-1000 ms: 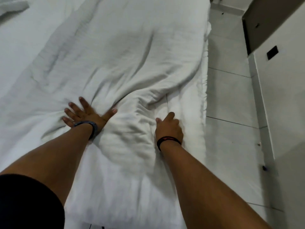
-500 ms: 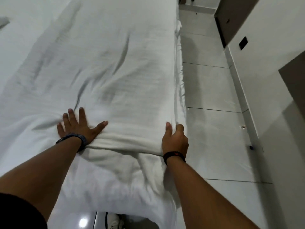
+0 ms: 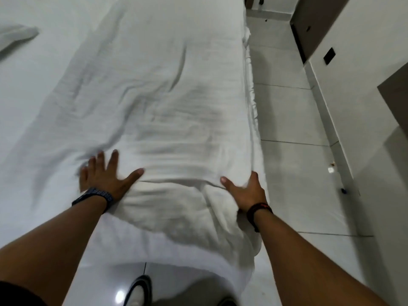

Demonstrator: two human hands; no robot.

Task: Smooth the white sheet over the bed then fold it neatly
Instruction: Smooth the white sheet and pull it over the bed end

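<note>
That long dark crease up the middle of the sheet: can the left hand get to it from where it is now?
Probably yes. The left hand lies flat on the white sheet, and only bare fabric separates it from the crease; reaching that far likely needs a forward lean.

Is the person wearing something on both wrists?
Yes, a dark watch-like band sits behind the left hand, and a dark cord bracelet behind the right hand.

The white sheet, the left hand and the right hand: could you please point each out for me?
white sheet (image 3: 167, 102): head view, wrinkled middle of the sheet.
left hand (image 3: 103, 177): head view, back of the hand.
right hand (image 3: 247, 193): head view, back of the hand.
</note>
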